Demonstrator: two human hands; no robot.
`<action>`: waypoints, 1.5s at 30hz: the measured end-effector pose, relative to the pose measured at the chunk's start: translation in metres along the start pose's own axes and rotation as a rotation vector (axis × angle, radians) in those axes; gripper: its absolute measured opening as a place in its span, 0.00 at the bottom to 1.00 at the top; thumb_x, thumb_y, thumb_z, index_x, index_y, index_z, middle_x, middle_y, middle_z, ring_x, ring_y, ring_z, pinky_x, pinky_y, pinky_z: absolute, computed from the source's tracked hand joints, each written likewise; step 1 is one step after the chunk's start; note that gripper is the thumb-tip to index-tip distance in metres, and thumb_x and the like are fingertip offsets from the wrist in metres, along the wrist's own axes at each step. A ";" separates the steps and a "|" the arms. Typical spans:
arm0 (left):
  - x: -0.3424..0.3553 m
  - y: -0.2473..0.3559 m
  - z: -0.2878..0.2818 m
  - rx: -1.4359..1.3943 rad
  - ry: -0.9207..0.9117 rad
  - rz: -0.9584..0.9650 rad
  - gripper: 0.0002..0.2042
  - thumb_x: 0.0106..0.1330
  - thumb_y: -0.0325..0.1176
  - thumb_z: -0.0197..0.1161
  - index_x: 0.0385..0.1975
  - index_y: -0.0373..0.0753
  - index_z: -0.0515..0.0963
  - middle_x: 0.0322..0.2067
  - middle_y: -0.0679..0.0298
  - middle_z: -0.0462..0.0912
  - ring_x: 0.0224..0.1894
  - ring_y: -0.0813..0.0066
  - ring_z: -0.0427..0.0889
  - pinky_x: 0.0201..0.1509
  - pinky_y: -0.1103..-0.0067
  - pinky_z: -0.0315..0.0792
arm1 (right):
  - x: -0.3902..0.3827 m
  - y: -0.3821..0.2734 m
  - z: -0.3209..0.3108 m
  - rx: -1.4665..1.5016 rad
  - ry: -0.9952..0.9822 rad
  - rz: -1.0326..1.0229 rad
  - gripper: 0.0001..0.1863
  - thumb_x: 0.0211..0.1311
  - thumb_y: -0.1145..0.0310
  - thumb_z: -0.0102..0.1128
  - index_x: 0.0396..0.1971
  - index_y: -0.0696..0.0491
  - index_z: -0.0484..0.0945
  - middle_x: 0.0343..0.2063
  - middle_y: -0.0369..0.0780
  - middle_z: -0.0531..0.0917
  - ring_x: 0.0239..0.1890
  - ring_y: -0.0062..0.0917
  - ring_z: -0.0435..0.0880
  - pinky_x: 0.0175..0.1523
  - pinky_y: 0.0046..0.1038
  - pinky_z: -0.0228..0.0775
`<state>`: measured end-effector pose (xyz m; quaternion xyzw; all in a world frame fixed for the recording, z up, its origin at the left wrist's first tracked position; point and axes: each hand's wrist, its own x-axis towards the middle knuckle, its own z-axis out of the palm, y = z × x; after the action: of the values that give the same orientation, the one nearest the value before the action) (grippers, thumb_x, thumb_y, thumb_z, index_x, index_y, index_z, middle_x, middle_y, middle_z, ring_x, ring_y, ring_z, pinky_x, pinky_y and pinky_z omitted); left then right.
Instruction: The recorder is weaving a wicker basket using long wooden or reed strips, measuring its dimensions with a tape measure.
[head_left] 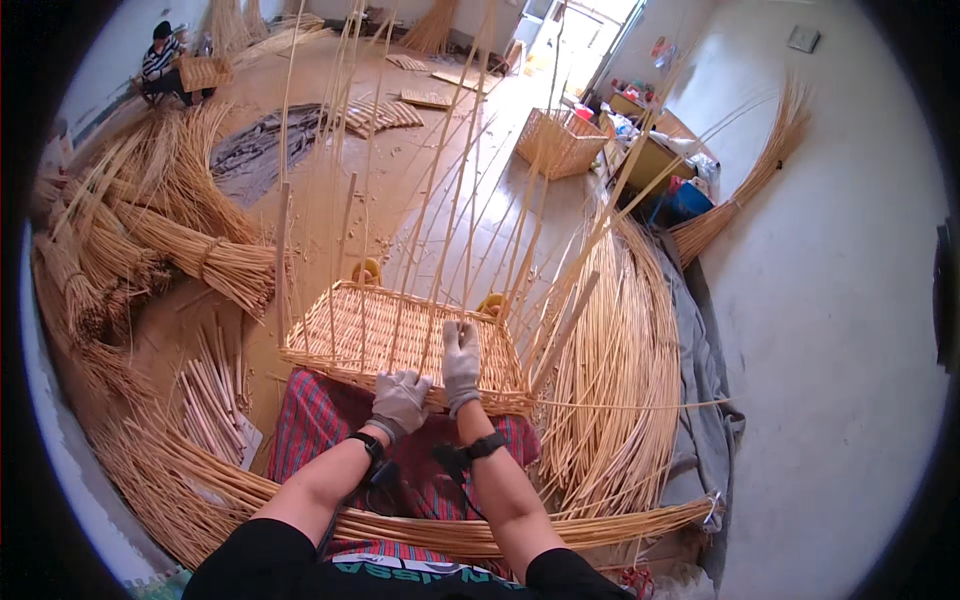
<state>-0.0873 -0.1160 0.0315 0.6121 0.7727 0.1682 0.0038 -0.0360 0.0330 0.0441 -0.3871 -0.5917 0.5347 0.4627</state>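
An unfinished wicker basket [335,325], with long upright canes rising from its edges, rests over a red plaid cloth [310,420]. My left hand [400,400], in a pale glove, grips the near woven edge with bent fingers. My right hand [460,365], gloved too, is raised just above that edge among the canes, its fingers closed; what they hold is hidden. A long cane [640,406] sticks out sideways from the basket's near right corner.
Cane bundles lie left [220,260], right [610,420] and below [600,532]. Short sticks [210,410] lie left. Yellow slippers [366,270] show behind the basket. A person [160,65] sits far left. A woven box [555,145] and cluttered table [640,165] stand at back right.
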 end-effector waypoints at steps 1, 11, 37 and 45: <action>0.000 -0.002 0.000 0.009 -0.010 0.020 0.25 0.51 0.46 0.70 0.51 0.50 0.77 0.45 0.62 0.79 0.53 0.61 0.77 0.61 0.57 0.62 | 0.005 -0.004 0.003 0.027 0.016 -0.088 0.13 0.76 0.60 0.55 0.33 0.53 0.77 0.22 0.27 0.70 0.25 0.13 0.64 0.32 0.22 0.62; -0.002 -0.006 0.014 -0.015 -0.041 0.008 0.24 0.55 0.46 0.68 0.52 0.48 0.77 0.45 0.62 0.78 0.52 0.61 0.77 0.57 0.58 0.63 | 0.039 -0.069 -0.016 0.022 -0.048 -0.182 0.19 0.79 0.52 0.45 0.37 0.50 0.78 0.15 0.28 0.65 0.15 0.15 0.59 0.20 0.22 0.53; 0.002 -0.004 -0.002 0.020 -0.096 -0.031 0.27 0.63 0.60 0.62 0.55 0.49 0.76 0.47 0.62 0.79 0.55 0.61 0.77 0.63 0.59 0.58 | 0.021 -0.064 -0.092 0.370 0.175 0.331 0.23 0.74 0.45 0.53 0.26 0.48 0.75 0.13 0.27 0.63 0.13 0.14 0.60 0.16 0.22 0.52; -0.005 -0.006 0.012 0.030 0.070 -0.003 0.22 0.61 0.49 0.67 0.54 0.50 0.76 0.45 0.62 0.78 0.52 0.59 0.77 0.60 0.59 0.60 | 0.076 -0.102 -0.144 1.018 -0.225 -0.369 0.17 0.75 0.52 0.54 0.34 0.49 0.81 0.17 0.28 0.70 0.16 0.12 0.59 0.19 0.19 0.50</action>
<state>-0.0895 -0.1188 0.0179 0.6045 0.7758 0.1780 -0.0321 0.0854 0.1322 0.1556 0.0548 -0.3623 0.7014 0.6114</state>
